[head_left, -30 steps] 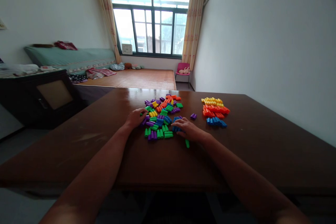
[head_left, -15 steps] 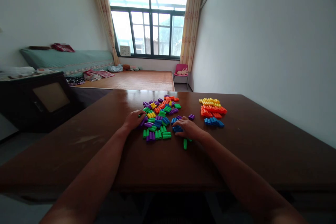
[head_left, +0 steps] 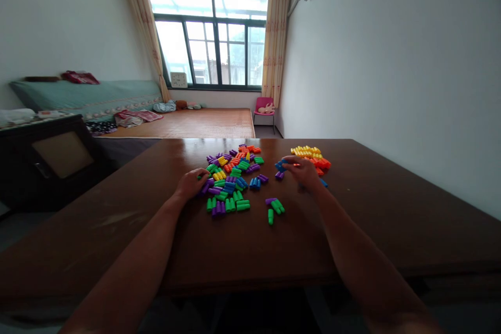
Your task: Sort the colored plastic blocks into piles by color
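Note:
My right hand (head_left: 303, 169) is closed around a blue plastic toy piece (head_left: 281, 165), lifted near the orange pieces (head_left: 324, 164). A purple piece (head_left: 279, 176) lies just below it. Blue pieces (head_left: 324, 183) behind my right wrist are mostly hidden. My left hand (head_left: 191, 183) rests at the left edge of a mixed pile of green, purple, blue, yellow and orange pieces (head_left: 230, 180). Its fingers are bent but apart, touching the pile, with no piece plainly gripped. Two joined blue pieces (head_left: 255, 183) lie to the right of the pile.
Yellow pieces (head_left: 306, 151) form a group at the back right of the brown table (head_left: 250, 250). Some green pieces (head_left: 277, 206) and a purple one lie nearer me. Beyond the table are a bed (head_left: 211, 122), a pink chair (head_left: 264, 107) and a dark cabinet (head_left: 58, 154).
My right hand has picked up blue from beside the pile and moved right and up with it. The green and purple pieces it covered now show. My left hand stays by the pile.

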A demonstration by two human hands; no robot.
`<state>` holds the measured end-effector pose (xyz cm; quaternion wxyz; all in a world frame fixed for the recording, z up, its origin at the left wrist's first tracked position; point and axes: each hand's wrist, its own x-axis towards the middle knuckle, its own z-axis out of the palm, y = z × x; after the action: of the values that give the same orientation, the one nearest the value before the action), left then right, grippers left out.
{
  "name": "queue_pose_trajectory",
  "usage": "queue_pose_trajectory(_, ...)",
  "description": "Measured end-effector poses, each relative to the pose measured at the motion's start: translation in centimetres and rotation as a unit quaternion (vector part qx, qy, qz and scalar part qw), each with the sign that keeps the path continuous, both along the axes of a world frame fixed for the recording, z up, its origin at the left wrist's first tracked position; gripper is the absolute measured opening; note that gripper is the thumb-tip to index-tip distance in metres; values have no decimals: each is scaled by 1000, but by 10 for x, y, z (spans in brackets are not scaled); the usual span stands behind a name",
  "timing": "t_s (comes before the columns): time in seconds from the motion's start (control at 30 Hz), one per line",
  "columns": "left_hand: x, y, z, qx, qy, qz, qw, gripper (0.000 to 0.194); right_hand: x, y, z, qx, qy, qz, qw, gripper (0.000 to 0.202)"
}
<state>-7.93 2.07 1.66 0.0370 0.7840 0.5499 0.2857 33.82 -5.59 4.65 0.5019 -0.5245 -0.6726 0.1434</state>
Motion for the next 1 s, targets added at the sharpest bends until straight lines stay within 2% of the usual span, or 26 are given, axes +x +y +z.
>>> queue_pose_trajectory(0.07, 1, -1, 1, 0, -4, -3, 1000, 31, 53, 0, 2, -5, 35, -111, 993, 40)
queue_pose_trajectory(0.13, 1, -2, 2, -1, -8, -5, 1000, 31, 103, -3, -2, -65, 14, -224, 972, 38)
queue_pose_trajectory(0.23, 1, -3, 4, -9, -9, 2, 1000, 30, 148, -10, -12, -199, -110, -354, 907, 27)
queue_pose_trajectory(0.3, 2, -4, 5, -13, -5, 7, 1000, 30, 156, -12, -19, -277, -178, -374, 867, 21)
queue_pose_trajectory(0.37, 2, -5, 7, -14, -1, 9, 1000, 31, 155, -11, -25, -328, -214, -359, 847, 19)
queue_pose_trajectory(0.43, 3, -6, 8, -15, 0, 10, 1000, 31, 152, -9, -30, -341, -230, -346, 843, 18)
queue_pose_trajectory(0.6, 2, -4, 6, -12, -4, 2, 1000, 31, 149, -10, -32, -312, -255, -333, 852, 25)
queue_pose_trajectory(0.67, 1, -2, 4, -9, -5, -5, 1000, 32, 141, -12, -27, -258, -255, -353, 863, 27)
queue_pose_trajectory(0.73, 0, 0, 1, -7, -5, -7, 1000, 32, 121, -11, -18, -156, -244, -365, 885, 29)
queue_pose_trajectory(0.8, -1, 2, -1, -5, -3, -7, 1000, 32, 87, -7, -10, -44, -232, -320, 918, 33)
queue_pose_trajectory(0.83, -1, 2, -2, -4, -2, -9, 1000, 31, 66, -5, -8, 1, -227, -270, 936, 34)
queue_pose_trajectory(0.9, -1, 2, -2, -1, 1, -11, 1000, 31, 19, -1, -8, 49, -229, -127, 964, 34)
queue_pose_trajectory(0.93, -1, 2, -2, 0, 1, -11, 1000, 31, -4, 0, -10, 53, -241, -57, 967, 34)
queue_pose_trajectory(1.0, -1, 2, -2, -1, 1, -11, 1000, 30, -42, 1, -16, 50, -284, 48, 956, 35)
